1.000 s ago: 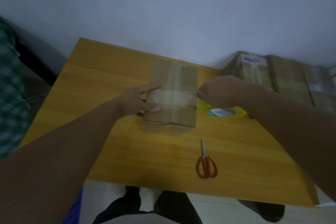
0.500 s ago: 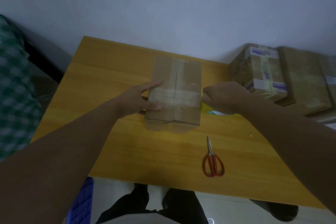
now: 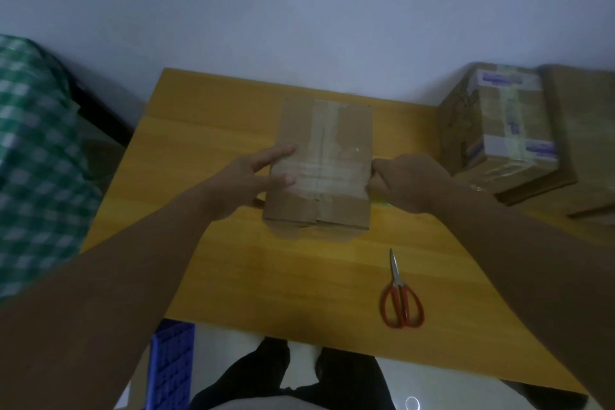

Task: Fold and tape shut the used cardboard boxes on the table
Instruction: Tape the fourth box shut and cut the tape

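A brown cardboard box (image 3: pixel 324 143) lies flaps shut in the middle of the yellow wooden table (image 3: pixel 233 276). A strip of clear tape (image 3: pixel 327 173) runs across its top, over older tape along the centre seam. My left hand (image 3: pixel 246 183) presses on the box's left edge with straight fingers and thumb. My right hand (image 3: pixel 409 183) is curled in a fist against the box's right edge. It grips the tape roll (image 3: pixel 381 202), of which only a yellow-green sliver shows under the hand.
Red-handled scissors (image 3: pixel 401 296) lie near the table's front right. Taped boxes (image 3: pixel 499 130) are stacked at the right, beside the table. A blue crate (image 3: pixel 171 366) stands on the floor at the front left. Green checked cloth (image 3: pixel 33 160) fills the left edge.
My right hand has come in against the box's right edge and now covers the tape roll, which lay in plain sight a second ago. The left hand has stayed on the box.
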